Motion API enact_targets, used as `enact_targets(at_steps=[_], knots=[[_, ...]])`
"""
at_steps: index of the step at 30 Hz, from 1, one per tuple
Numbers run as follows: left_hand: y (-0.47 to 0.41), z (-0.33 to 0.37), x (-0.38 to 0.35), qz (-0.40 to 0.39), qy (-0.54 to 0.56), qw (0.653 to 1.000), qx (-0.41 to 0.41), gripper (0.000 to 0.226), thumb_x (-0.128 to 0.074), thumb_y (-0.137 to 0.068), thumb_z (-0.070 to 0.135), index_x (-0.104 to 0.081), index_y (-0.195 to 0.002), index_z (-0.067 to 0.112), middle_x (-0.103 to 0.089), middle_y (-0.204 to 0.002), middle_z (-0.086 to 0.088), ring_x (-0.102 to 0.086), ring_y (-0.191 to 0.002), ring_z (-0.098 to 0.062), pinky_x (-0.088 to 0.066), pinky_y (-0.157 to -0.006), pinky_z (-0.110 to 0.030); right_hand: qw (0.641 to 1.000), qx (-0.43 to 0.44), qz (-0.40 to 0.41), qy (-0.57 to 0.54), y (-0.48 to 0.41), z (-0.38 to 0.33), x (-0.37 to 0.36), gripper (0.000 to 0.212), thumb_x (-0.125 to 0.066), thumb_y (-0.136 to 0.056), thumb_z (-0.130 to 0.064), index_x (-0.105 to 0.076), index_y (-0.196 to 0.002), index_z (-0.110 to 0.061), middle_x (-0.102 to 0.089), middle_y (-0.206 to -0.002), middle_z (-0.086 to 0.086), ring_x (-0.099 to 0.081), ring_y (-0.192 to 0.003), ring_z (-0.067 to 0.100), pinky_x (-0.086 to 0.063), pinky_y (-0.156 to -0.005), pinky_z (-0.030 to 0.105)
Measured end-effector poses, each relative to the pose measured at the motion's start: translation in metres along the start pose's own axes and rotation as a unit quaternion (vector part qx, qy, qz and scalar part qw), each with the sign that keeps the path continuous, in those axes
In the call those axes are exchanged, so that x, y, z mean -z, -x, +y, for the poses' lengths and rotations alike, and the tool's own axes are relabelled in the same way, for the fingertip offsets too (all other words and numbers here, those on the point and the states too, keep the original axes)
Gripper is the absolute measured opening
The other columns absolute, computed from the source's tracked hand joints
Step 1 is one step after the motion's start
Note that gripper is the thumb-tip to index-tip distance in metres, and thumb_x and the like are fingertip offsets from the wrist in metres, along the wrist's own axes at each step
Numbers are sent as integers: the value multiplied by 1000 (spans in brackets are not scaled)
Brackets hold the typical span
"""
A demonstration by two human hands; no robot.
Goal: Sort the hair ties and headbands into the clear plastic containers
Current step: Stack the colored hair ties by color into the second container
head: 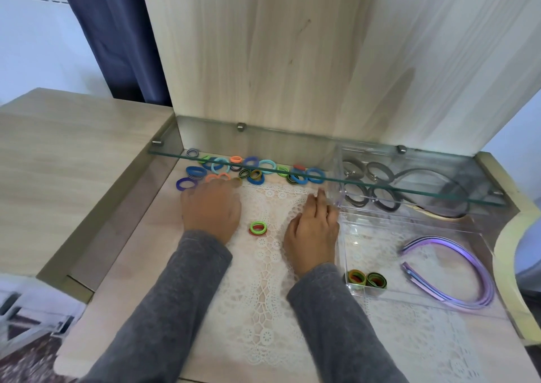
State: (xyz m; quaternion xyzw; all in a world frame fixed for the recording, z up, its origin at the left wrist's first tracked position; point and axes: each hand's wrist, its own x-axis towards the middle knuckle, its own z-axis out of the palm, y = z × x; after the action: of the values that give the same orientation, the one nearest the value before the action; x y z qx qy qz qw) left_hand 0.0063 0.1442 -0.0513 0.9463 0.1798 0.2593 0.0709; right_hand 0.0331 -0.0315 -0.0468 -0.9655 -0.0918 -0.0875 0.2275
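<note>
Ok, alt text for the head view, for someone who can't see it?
Two grey-sleeved hands work over a lace mat: the left hand reaches a pile of coloured hair ties, the right hand touches a clear container of grey ties. A nearer container holds two ties; purple headbands lie at right.

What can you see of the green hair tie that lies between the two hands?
The green hair tie is a small closed ring, seemingly of stretchy fabric. It lies flat on a red tie of similar size, whose edge shows below it. The pair rests on the lace cloth, between the left hand and the right hand; neither touches it.
</note>
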Motion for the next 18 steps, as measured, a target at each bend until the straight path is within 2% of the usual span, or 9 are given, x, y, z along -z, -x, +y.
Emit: enact_targets(at_steps=[4, 9, 15, 18], knots=[[-6, -1, -6, -3, -12, 1000, 4, 35, -48, -84, 35, -67, -109, 20, -67, -104, -6, -59, -95, -30, -38, -83, -44, 999, -17, 5, 28, 0, -2, -4, 59, -39, -91, -21, -25, -145, -2, -23, -153, 13, -24, -132, 29, -26, -106, 40], [-5, -2, -11, -10, -22, 1000, -3, 41, -42, -84, 38, -67, -113, 24, -64, -104, -5, -57, -95, -29, -37, -79, -40, 999, -10, 15, 30, -2, 0, -6, 55, -43, -89, -21, -34, -140, -4, -35, -144, 12, -32, -124, 28, -29, -101, 40], [-2, -1, -4, -7, -22, 1000, -4, 37, -41, -85, 37, -71, -98, 20, -68, -100, -3, -58, -93, -28, -35, -81, -40, 998, 40, 57, -7, 0, 0, -8, 45, -54, -82, -12, -51, -127, -6, -51, -127, 12, -42, -111, 30, -37, -90, 42], [1, 0, -1, -10, -33, 999, -31, 24, -53, -84, 34, -71, -92, 19, -69, -97, -1, -60, -90, -27, -33, -81, -40, 997, 22, 79, 0, -1, 0, -8, 31, -55, -84, -14, -56, -114, -7, -54, -116, 14, -45, -103, 30, -40, -83, 41]])
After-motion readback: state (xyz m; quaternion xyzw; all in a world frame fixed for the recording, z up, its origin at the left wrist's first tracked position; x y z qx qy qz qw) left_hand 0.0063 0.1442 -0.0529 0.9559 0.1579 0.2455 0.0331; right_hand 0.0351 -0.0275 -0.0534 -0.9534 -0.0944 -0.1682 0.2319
